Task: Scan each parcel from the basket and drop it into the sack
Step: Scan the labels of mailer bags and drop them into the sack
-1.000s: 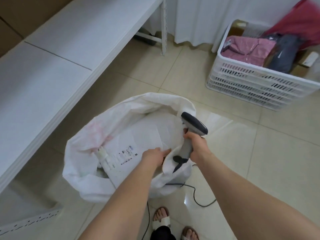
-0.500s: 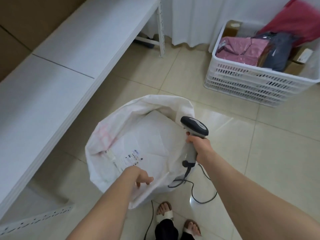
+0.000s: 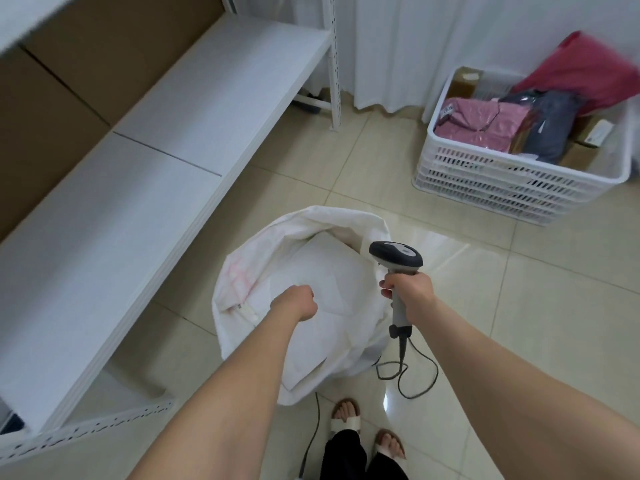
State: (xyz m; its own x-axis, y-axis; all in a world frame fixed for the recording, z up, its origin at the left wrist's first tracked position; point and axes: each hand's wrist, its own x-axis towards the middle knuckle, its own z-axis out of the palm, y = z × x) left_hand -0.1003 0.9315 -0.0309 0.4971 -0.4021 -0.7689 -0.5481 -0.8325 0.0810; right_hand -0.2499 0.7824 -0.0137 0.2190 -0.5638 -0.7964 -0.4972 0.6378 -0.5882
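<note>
While the right hand (image 3: 410, 296) is clenched round the grey handle of the scanner (image 3: 396, 259), its dark head pointing toward 11 o'clock, the left hand (image 3: 298, 303) hovers over the open mouth of the sack (image 3: 304, 223) with its fingers curled under. Whether those fingers pinch anything cannot be told from above. The two hands are apart, the left at 11 o'clock from the person's feet (image 3: 346, 415), the right at 1 o'clock, just outside the sack's rim.

The white woven sack stands on the tiled floor (image 3: 519, 341) at 12 o'clock, close before the sandalled feet. A flat white parcel (image 3: 329, 271) lies inside it, partly under the left hand. The scanner's cable (image 3: 408, 372) drops from the handle and loops on the floor beside the sack.

At 2 o'clock, well apart from the sack, sits the white slatted basket (image 3: 485, 188). It holds a pink parcel (image 3: 485, 121), a dark grey parcel (image 3: 550, 126) beside it, a red bag (image 3: 588, 71) at the far side and brown cardboard boxes (image 3: 464, 81). A low white shelf (image 3: 156, 168) runs from 8 to 11 o'clock, and a white curtain (image 3: 398, 46) hangs at 12 o'clock.
</note>
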